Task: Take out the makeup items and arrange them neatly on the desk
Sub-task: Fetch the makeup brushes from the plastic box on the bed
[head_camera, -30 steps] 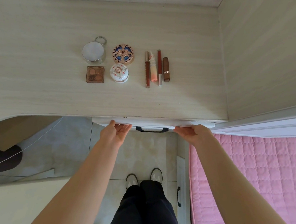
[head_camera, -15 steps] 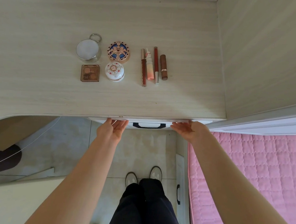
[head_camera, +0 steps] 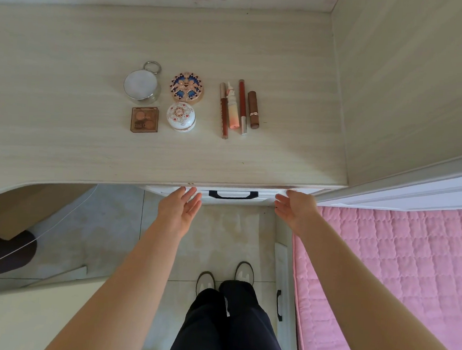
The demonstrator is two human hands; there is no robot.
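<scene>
Drawer [head_camera: 229, 196] is sitting nearly flush under surface [head_camera: 63, 135]; both palms should be pushing evenly either side of handle [head_camera: 233, 194]. Left hand [head_camera: 179, 208] & right hand [head_camera: 294, 208] are spread, empty, fingertips at drawer front. Makeup items [head_camera: 191, 101] are lying in neat rows mid-surface. Vs 1 s ago: drawer is further in, fingers are opening up.
</scene>
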